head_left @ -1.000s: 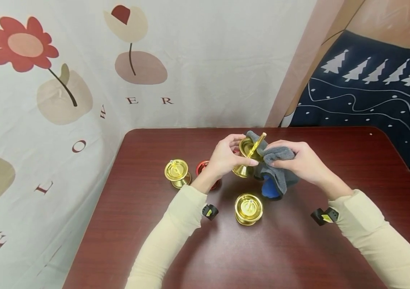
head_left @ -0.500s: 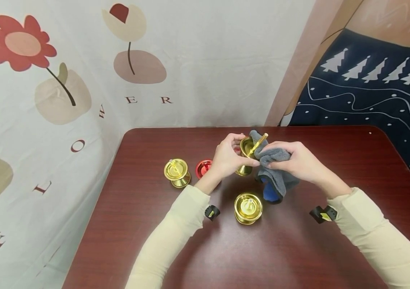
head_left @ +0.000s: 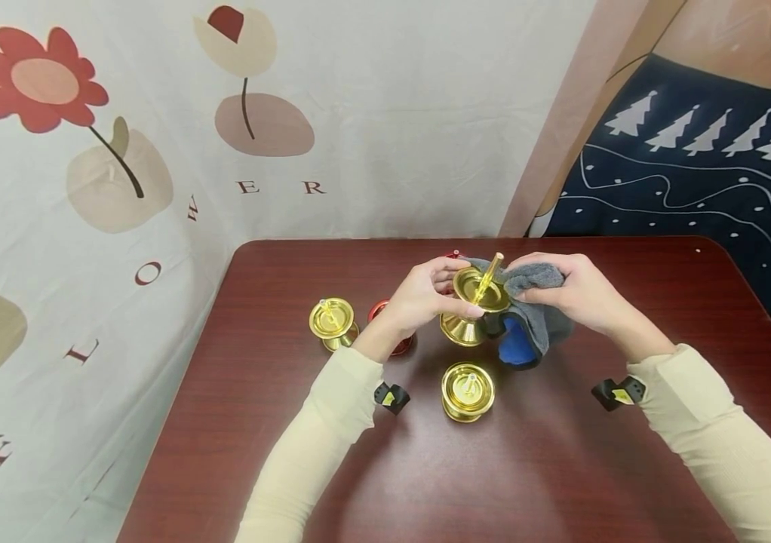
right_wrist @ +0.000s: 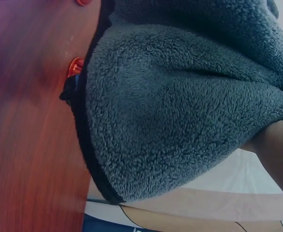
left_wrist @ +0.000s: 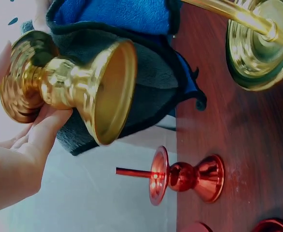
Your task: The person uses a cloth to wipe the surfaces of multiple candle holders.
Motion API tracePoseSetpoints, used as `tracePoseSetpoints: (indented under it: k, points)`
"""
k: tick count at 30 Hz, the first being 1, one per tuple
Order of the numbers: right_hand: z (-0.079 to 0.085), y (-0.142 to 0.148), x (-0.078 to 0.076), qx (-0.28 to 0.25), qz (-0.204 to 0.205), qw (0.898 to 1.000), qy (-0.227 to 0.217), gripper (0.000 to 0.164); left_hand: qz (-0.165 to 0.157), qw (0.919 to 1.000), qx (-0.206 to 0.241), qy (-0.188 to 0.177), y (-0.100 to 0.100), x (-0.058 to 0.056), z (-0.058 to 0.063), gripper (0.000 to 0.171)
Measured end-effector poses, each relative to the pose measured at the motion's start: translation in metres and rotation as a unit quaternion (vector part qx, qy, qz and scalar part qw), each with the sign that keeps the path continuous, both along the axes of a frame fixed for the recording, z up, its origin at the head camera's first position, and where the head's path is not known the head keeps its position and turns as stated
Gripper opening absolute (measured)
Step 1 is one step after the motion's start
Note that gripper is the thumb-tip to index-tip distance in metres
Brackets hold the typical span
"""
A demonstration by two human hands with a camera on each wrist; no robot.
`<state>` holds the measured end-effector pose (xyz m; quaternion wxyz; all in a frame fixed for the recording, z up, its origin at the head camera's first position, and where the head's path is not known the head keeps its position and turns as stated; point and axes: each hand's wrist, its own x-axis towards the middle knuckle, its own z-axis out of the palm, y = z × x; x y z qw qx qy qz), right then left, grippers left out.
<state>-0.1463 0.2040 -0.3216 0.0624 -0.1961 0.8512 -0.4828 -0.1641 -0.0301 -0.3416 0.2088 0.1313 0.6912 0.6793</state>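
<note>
L hand [head_left: 426,296] grips gold candlestick [head_left: 472,302] by stem, lifted over table [head_left: 290,467] centre. R hand [head_left: 579,294] clamps grey cloth [head_left: 528,317] at its 3 o'clock rim. Best: keep stem steady, rotate cup into cloth; mind spare candlestick [head_left: 468,391] at 6.

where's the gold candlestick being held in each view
Head: gold candlestick at centre, above the table.
Left wrist: upper left, lying sideways, against the grey cloth.
Right wrist: not in it; the cloth fills the frame.
Shared landmark: the grey cloth.
</note>
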Motion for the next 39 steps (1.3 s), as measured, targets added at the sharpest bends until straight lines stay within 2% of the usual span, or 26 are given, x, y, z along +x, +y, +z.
tracePoseSetpoints:
  k: [3, 8, 15, 20, 22, 30, 36, 39]
  points:
    - [0.002, 0.003, 0.002, -0.025, -0.007, 1.000, 0.017, 0.032, 0.028, 0.9991, 0.027, -0.015, -0.004, -0.003, -0.002, 0.058]
    - [0.005, 0.009, 0.005, -0.058, -0.015, 0.997, 0.043, 0.032, 0.078, 0.9958, 0.045, -0.018, -0.012, -0.009, -0.003, 0.049]
    - [-0.001, 0.010, 0.009, -0.082, -0.005, 0.996, 0.036, 0.033, 0.103, 0.9920, 0.059, -0.043, -0.015, -0.012, -0.002, 0.048]
    - [-0.005, 0.008, 0.009, -0.099, 0.001, 0.994, 0.044, 0.035, 0.134, 0.9858, 0.080, -0.061, -0.013, -0.012, -0.001, 0.049]
    - [-0.005, 0.007, 0.008, -0.104, 0.000, 0.993, 0.045, 0.035, 0.135, 0.9853, 0.082, -0.064, -0.011, -0.011, -0.001, 0.048]
    - [-0.005, -0.005, 0.006, -0.107, -0.036, 0.993, 0.035, 0.034, 0.105, 0.9872, 0.098, -0.070, 0.002, -0.002, 0.000, 0.041]
    - [-0.010, -0.015, 0.007, -0.102, -0.062, 0.993, 0.026, 0.034, 0.099, 0.9870, 0.097, -0.080, 0.007, -0.001, -0.003, 0.051]
    - [-0.012, -0.017, 0.006, -0.099, -0.082, 0.992, 0.015, 0.032, 0.100, 0.9860, 0.103, -0.085, 0.008, -0.001, -0.005, 0.050]
